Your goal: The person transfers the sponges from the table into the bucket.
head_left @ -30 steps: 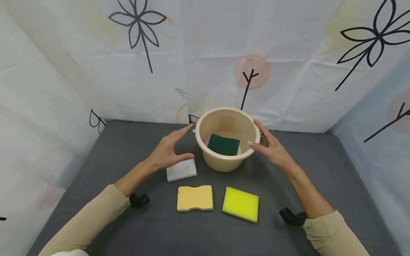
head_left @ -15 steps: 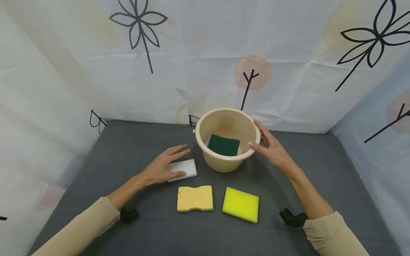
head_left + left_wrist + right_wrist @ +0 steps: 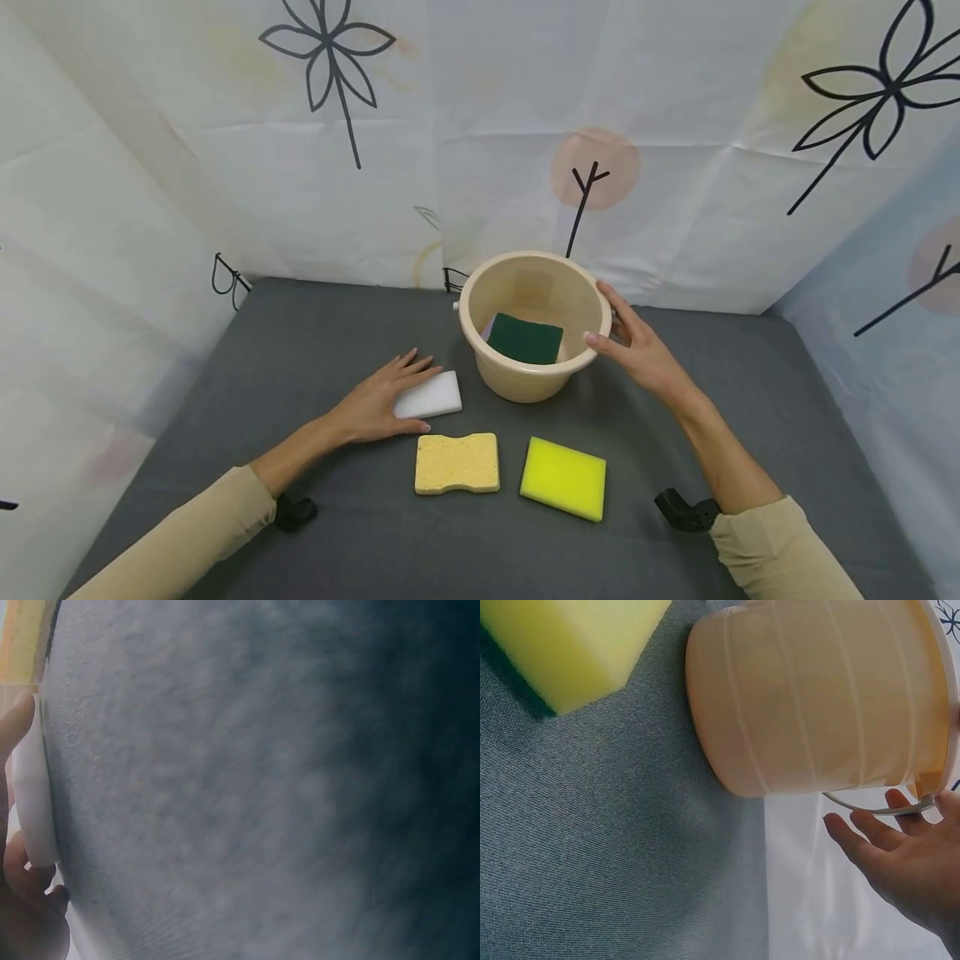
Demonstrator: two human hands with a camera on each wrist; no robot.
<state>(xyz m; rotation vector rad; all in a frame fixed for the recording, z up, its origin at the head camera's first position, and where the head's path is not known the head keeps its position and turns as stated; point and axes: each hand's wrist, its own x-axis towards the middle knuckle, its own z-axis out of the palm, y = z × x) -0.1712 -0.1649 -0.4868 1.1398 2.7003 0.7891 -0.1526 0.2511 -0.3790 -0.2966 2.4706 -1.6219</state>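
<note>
My left hand (image 3: pixel 377 402) spans a white sponge (image 3: pixel 432 397) on the table, thumb along its near edge and fingers along its far edge. The left wrist view has this white sponge (image 3: pixel 34 784) between the thumb and curled fingers, low against the cloth. My right hand (image 3: pixel 637 354) holds the rim of a cream bucket (image 3: pixel 517 383), thumb over the rim and fingers outside. Beside the bucket (image 3: pixel 795 705), the fingers of the right hand (image 3: pixel 915 859) are at its wire handle (image 3: pixel 877 811). A dark green scouring sponge (image 3: pixel 527 339) lies inside, partly covering something pale purple.
In front of the bucket lie a notched pale yellow sponge (image 3: pixel 457 464) and a bright yellow sponge (image 3: pixel 564 478); the right wrist view shows a green underside on the bright one. Grey cloth covers the table (image 3: pixel 450 550). White patterned curtains (image 3: pixel 495 167) rise behind and at both sides.
My left hand has come away from beside the bucket's left rim, moved down toward me and settled around the white sponge. The right hand and the bucket have stayed in place.
</note>
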